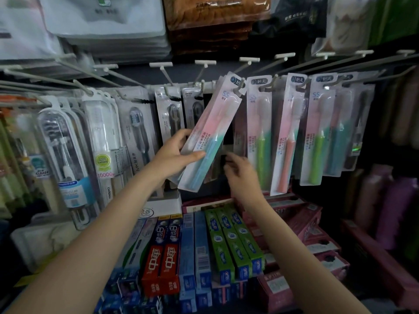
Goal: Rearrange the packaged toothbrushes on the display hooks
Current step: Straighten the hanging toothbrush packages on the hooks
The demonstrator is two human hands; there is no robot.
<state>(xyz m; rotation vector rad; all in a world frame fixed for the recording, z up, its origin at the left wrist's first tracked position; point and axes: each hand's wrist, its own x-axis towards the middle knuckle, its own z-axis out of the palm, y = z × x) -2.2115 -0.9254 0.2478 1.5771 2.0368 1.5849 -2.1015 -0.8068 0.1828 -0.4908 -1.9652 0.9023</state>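
My left hand [175,155] grips a pink-and-teal toothbrush pack [210,132] by its lower left edge. The pack tilts to the right, and its top sits at a white display hook [240,87]. Behind this pack my right hand [239,172] reaches in with curled fingers toward dark packs [223,152]; what it touches is blurred. More pink-and-teal packs with a green brush [260,132], a coral brush [286,137] and another green brush [316,137] hang on hooks to the right.
Clear blister packs of toothbrushes [68,155] hang at the left, grey packs [170,114] in the middle. Toothpaste boxes [233,241] lie stacked on the shelf below my arms. Bagged goods [113,23] fill the rack above. Several bare hook ends [205,62] jut forward.
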